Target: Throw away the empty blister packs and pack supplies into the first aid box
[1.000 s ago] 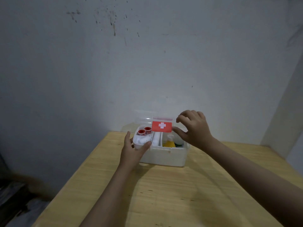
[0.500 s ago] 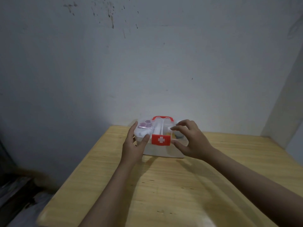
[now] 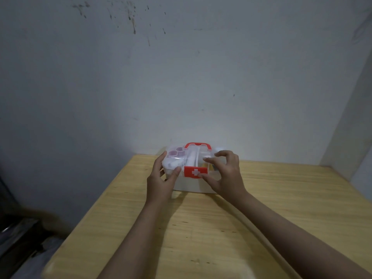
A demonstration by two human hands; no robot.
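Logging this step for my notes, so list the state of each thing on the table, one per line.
first aid box: upright on the table, supplies inside
lid: down over the box
latch: hanging down the front
handle: folded flat
left hand: gripping the box's left end
right hand: fingers at the latch

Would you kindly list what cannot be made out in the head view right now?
- Latch state: right hand fingers cover its edge.
- First aid box contents: blurred by the cloudy lid.
- Box's right side: behind the right hand.
- Dark clutter, lower left: too dim.
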